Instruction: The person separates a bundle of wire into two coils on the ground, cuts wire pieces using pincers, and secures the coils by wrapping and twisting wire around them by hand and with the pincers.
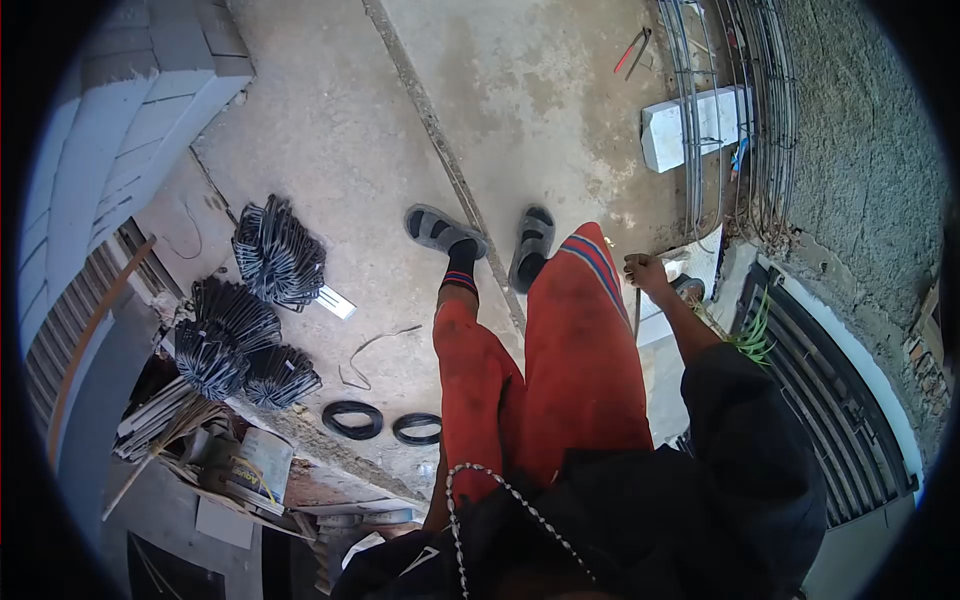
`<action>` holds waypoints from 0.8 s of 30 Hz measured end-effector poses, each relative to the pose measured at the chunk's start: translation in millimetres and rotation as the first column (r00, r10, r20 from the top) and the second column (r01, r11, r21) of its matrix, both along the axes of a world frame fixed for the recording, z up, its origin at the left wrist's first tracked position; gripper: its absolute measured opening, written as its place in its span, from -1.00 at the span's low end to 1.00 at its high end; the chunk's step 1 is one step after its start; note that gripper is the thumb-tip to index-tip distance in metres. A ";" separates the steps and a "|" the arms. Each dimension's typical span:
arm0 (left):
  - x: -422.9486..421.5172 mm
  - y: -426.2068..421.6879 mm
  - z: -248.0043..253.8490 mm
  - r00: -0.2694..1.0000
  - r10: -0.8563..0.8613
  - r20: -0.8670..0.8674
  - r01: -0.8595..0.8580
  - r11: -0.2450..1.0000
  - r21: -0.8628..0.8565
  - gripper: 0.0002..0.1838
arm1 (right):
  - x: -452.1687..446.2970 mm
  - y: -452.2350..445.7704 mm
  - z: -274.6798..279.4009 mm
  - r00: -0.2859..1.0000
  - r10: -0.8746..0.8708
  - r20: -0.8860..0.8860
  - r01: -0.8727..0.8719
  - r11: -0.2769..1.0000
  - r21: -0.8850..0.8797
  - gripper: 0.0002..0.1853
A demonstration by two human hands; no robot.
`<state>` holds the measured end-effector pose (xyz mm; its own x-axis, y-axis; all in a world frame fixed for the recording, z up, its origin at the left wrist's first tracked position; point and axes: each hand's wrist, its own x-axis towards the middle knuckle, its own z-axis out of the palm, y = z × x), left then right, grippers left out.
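Observation:
My right hand (647, 272) hangs beside my right knee, its fingers curled in. Whatever it may hold is too small to make out; a thin dark line (638, 308) runs just below it, and I cannot tell whether the hand touches it. Near that hand, a pale block (655, 325) lies on the floor by the wall. My left arm (437, 505) reaches down along my left side, and the hand itself is hidden. Red pliers-like cutters (632, 52) lie farther ahead on the concrete.
Long steel rebar (690, 120) rests over a white block (695, 128) along the right wall. Bundles of bent steel stirrups (280, 255) lie at left, near two black wire coils (352, 420). Stacked pale blocks (150, 110) stand at upper left. A dark grille (825, 410) is at right.

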<state>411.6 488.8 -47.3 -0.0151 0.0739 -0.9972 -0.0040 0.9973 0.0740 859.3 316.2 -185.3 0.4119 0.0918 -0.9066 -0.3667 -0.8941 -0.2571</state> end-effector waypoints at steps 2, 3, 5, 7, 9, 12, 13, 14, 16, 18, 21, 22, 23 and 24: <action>31.7 22.0 -4.2 0.999 -0.024 -0.029 0.025 1.000 0.016 -0.53 | 50.0 22.5 -17.3 0.999 0.027 0.026 -0.027 0.999 -0.017 -0.80; 48.9 31.0 -7.0 0.998 -0.033 -0.046 0.034 0.999 0.018 -0.53 | 75.5 39.9 -25.2 0.994 0.085 0.068 -0.082 0.996 -0.037 -0.79; 86.2 45.6 -14.9 0.996 -0.037 -0.086 0.038 0.999 0.014 -0.53 | 133.3 75.6 -53.9 0.968 0.229 0.098 -0.221 0.971 -0.088 -0.77; 126.6 57.0 -28.9 0.991 -0.039 -0.132 0.039 0.999 0.002 -0.53 | 195.2 95.7 -111.2 0.925 0.361 0.116 -0.358 0.932 -0.048 -0.74; 171.1 63.2 -51.9 0.984 -0.011 -0.177 0.011 1.000 0.000 -0.53 | 248.3 131.6 -164.6 0.911 0.376 0.167 -0.364 0.926 -0.098 -0.69; 229.0 65.8 -81.4 0.973 0.001 -0.231 -0.011 0.999 -0.042 -0.53 | 316.3 169.3 -224.0 0.704 0.660 0.263 -0.578 0.748 -0.328 -0.56; 246.2 64.4 -95.1 0.969 0.012 -0.246 -0.025 0.998 -0.052 -0.53 | 333.4 177.0 -248.3 0.630 0.707 0.322 -0.579 0.704 -0.412 -0.54; 260.7 62.3 -104.2 0.963 0.024 -0.267 -0.043 0.997 -0.064 -0.53 | 351.1 183.5 -274.0 0.609 0.723 0.325 -0.584 0.687 -0.434 -0.45; 285.2 59.2 -118.4 0.951 0.031 -0.307 -0.064 0.993 -0.098 -0.53 | 367.1 220.0 -298.8 0.772 0.541 0.334 -0.430 0.831 -0.352 -0.25; 304.1 57.0 -135.4 0.947 0.032 -0.320 -0.074 0.990 -0.118 -0.53 | 388.8 221.4 -361.9 0.751 0.445 0.488 -0.280 0.884 -0.375 -0.12; 319.6 56.5 -149.2 0.937 0.025 -0.348 -0.079 0.987 -0.143 -0.53 | 394.1 257.5 -376.2 0.793 0.385 0.471 -0.178 0.888 -0.425 -0.11; 322.5 56.2 -153.2 0.934 0.031 -0.357 -0.088 0.986 -0.145 -0.53 | 397.4 257.5 -392.7 0.785 0.407 0.467 -0.136 0.849 -0.511 -0.13; 325.2 55.2 -155.9 0.930 0.040 -0.366 -0.098 0.985 -0.140 -0.53 | 402.2 251.2 -401.2 0.804 0.397 0.442 -0.164 0.864 -0.477 -0.18; 328.0 53.8 -156.7 0.924 0.050 -0.379 -0.109 0.984 -0.138 -0.53 | 413.7 236.5 -411.2 0.822 0.392 0.413 -0.196 0.876 -0.440 -0.22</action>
